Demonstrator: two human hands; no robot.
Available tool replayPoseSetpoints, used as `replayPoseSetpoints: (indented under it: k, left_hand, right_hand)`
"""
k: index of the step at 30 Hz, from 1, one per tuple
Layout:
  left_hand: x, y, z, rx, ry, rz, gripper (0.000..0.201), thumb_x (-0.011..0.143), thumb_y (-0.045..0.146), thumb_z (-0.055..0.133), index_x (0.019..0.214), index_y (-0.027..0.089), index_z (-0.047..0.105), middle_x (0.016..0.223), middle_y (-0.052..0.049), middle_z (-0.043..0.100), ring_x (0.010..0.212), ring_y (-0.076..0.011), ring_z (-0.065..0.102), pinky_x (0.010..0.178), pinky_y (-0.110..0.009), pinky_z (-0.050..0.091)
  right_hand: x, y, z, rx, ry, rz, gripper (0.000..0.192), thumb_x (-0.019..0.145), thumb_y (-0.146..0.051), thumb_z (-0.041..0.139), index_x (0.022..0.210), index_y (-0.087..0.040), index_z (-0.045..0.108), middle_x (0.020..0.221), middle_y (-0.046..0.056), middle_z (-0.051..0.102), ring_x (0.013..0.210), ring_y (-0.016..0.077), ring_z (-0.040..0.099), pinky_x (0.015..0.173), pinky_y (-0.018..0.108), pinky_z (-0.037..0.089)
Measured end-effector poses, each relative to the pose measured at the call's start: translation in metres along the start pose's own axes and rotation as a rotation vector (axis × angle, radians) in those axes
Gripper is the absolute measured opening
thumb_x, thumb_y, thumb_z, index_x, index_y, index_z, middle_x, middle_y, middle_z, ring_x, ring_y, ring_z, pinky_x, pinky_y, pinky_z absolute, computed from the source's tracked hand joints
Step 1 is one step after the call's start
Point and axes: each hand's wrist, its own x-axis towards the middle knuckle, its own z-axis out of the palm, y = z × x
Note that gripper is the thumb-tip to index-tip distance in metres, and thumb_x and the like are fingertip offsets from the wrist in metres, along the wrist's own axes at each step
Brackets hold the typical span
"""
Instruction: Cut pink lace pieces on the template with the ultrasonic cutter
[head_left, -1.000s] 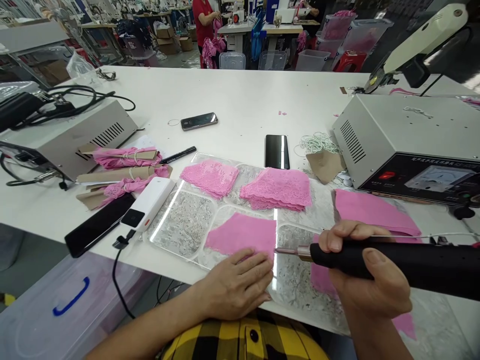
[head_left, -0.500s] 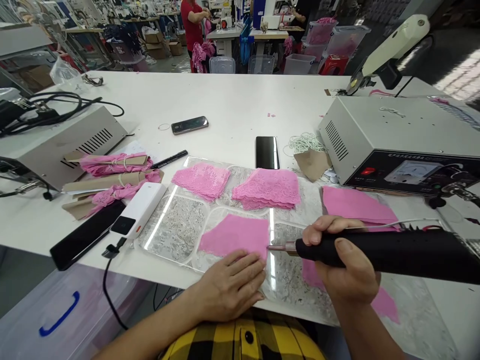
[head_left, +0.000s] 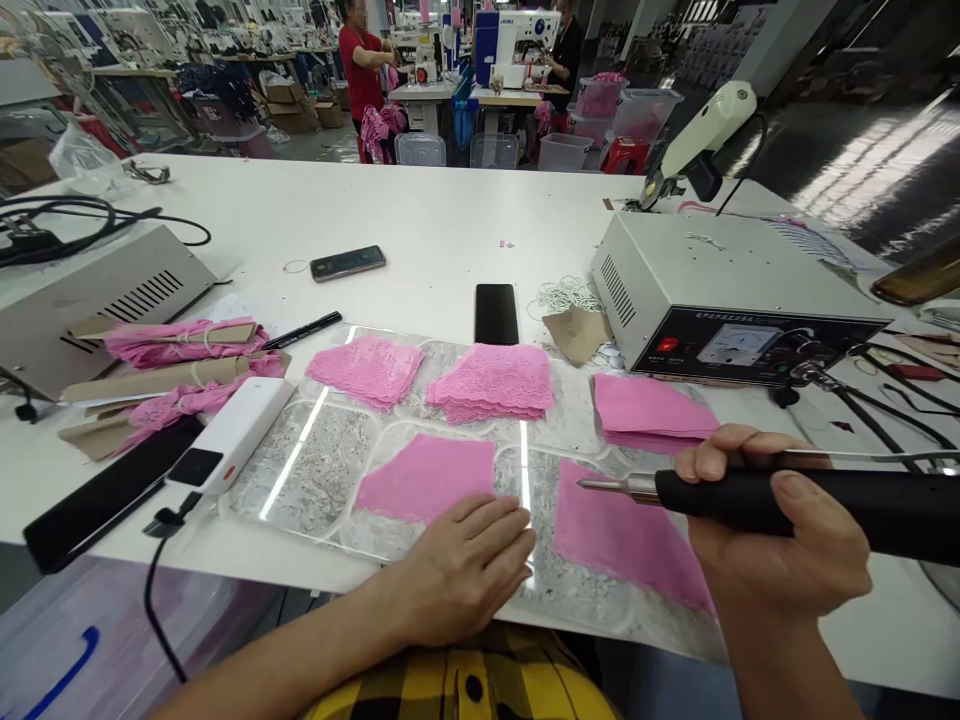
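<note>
My left hand (head_left: 471,568) lies flat, fingers stretched out, at the lower right edge of a plain pink fabric piece (head_left: 427,475) on the grey marbled mat (head_left: 319,455). In my right hand (head_left: 776,535) is a black corded hand tool (head_left: 731,500), held level, with its pointed metal tip to the left. The tip is over a second plain pink fabric piece (head_left: 619,545); whether it touches cannot be made out. Behind are a stack of pink lace pieces (head_left: 491,380), another pink lace stack (head_left: 367,370) and a plain pink stack (head_left: 652,405).
A grey box with a meter (head_left: 739,345) stands at the right, another grey box (head_left: 105,300) at the left. Bundled pink pieces (head_left: 180,340), a white power bank (head_left: 229,435), a pen (head_left: 304,330) and phones (head_left: 496,315) lie around the mat. Two people work at sewing machines beyond.
My right hand has moved the tool rightward, away from the left fabric piece to above the right one. My left hand stays flat near the same place. The view has shifted somewhat right.
</note>
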Motion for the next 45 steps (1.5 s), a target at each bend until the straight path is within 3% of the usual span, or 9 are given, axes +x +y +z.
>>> replayPoseSetpoints:
  k: [6,14,23,45]
  left_hand:
    - [0.027,0.013,0.032,0.087,-0.059,0.019,0.02,0.089,0.008,0.053,0.106,0.005,0.064,0.109,-0.014,0.069,0.104,-0.0246,0.064,0.09,-0.038,0.052]
    - [0.031,0.016,0.057,0.175,-0.08,-0.052,0.027,0.094,0.024,0.051,0.113,0.008,0.062,0.126,-0.015,0.062,0.123,-0.0291,0.055,0.102,-0.042,0.044]
    - [0.026,0.014,0.059,0.154,-0.15,-0.134,0.036,0.094,0.032,0.051,0.124,0.011,0.057,0.133,-0.016,0.058,0.131,-0.0316,0.048,0.106,-0.046,0.039]
    - [0.026,0.016,0.059,0.183,-0.111,-0.133,0.037,0.095,0.032,0.049,0.122,0.01,0.059,0.13,-0.016,0.06,0.128,-0.0324,0.051,0.104,-0.045,0.039]
  right_hand:
    - [0.003,0.011,-0.003,0.003,-0.053,0.005,0.014,0.061,-0.029,0.062,0.072,-0.02,0.061,0.075,-0.001,0.057,0.055,0.0117,0.051,0.053,0.031,0.046]
    - [0.006,0.017,-0.004,0.021,-0.015,0.045,0.017,0.06,-0.029,0.064,0.074,-0.02,0.06,0.078,-0.001,0.057,0.058,0.0107,0.052,0.055,0.029,0.048]
    - [0.007,0.021,-0.001,0.04,-0.005,0.028,0.016,0.063,-0.029,0.064,0.075,-0.02,0.06,0.078,-0.001,0.056,0.058,0.0108,0.052,0.055,0.03,0.049]
    - [0.005,0.026,-0.001,0.015,-0.065,-0.009,0.014,0.068,-0.028,0.063,0.079,-0.02,0.06,0.081,0.0,0.056,0.06,0.011,0.053,0.058,0.031,0.05]
